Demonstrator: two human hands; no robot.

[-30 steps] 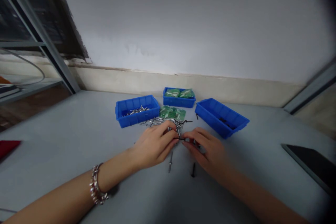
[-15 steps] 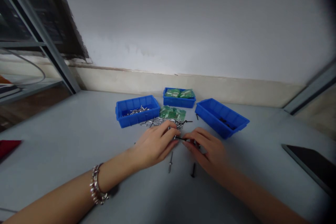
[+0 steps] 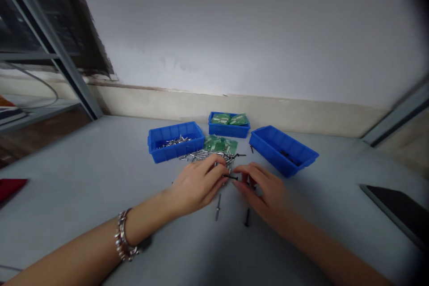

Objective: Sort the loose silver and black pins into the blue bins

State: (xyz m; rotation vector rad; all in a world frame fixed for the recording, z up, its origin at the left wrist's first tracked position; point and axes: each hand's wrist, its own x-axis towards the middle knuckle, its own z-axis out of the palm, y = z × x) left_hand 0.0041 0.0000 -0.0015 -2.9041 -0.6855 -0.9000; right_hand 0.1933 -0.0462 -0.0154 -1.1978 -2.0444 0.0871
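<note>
My left hand [image 3: 204, 184] pinches a black screw [image 3: 232, 177] between thumb and fingers, its head end pointing right. Just beyond that head, my right hand [image 3: 264, 190] has its thumb and index fingertips apart. Something dark, perhaps another screw, shows beneath the right fingers; whether they touch it I cannot tell. On the table in front of the hands lie a silver pin-like fastener with a collar [image 3: 217, 208] and a second black screw [image 3: 247, 217]. A pile of silver fasteners [image 3: 201, 155] spreads behind my left hand, partly hidden by it.
A left blue bin [image 3: 159, 155] holds silver fasteners. The back blue bin [image 3: 231, 132] holds green packets, and another green packet [image 3: 219, 144] lies before it. Dark pieces sit in the right blue bin [image 3: 268, 149]. A dark flat tablet-like object [image 3: 395, 210] lies far right.
My right fingertips have let go of the black screw's head end and parted slightly from it. The left hand keeps its pinch, nearly unmoved.
</note>
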